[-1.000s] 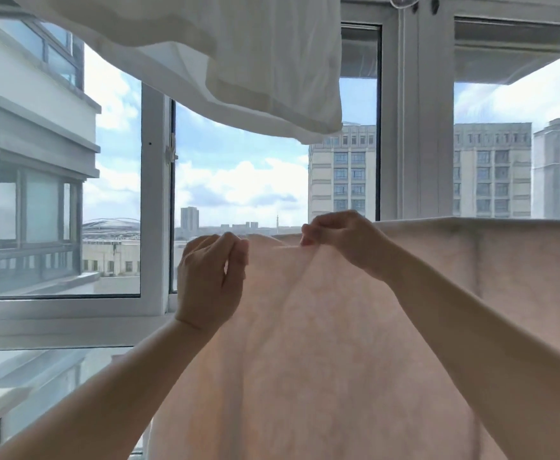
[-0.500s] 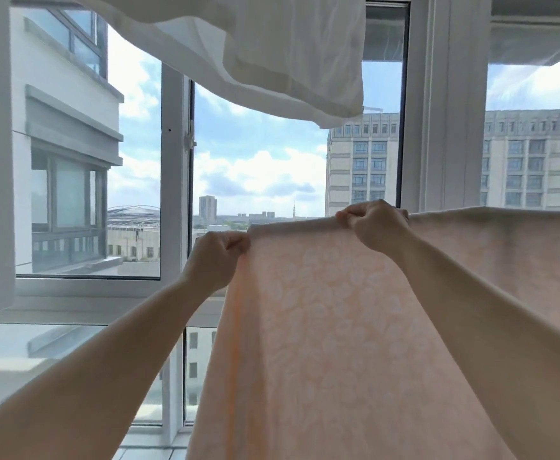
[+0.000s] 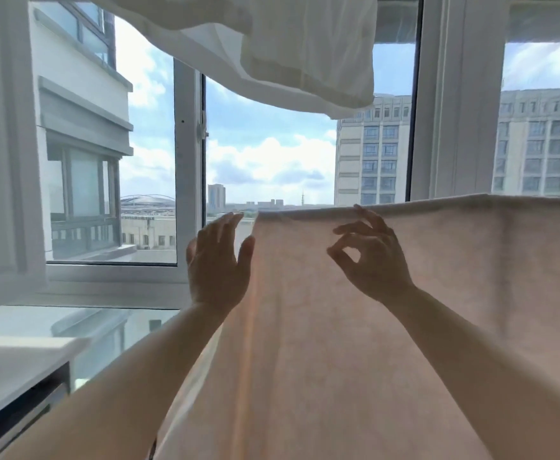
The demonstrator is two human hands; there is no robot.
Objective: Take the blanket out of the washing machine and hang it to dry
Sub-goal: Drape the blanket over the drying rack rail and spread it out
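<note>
Pale pink blanket [image 3: 355,327] hangs in front of the window [image 3: 185,194], its top edge running level from centre to the far right, the cloth falling down out of view. Left hand [image 3: 217,260] is spread open just beside the blanket's left edge, thumb near the cloth, gripping nothing. Right hand [image 3: 373,257] is in front of the blanket near its top edge, fingers loosely spread, thumb and forefinger curled into a ring with nothing pinched between them. White cloth [image 3: 288,51] hangs overhead.
</note>
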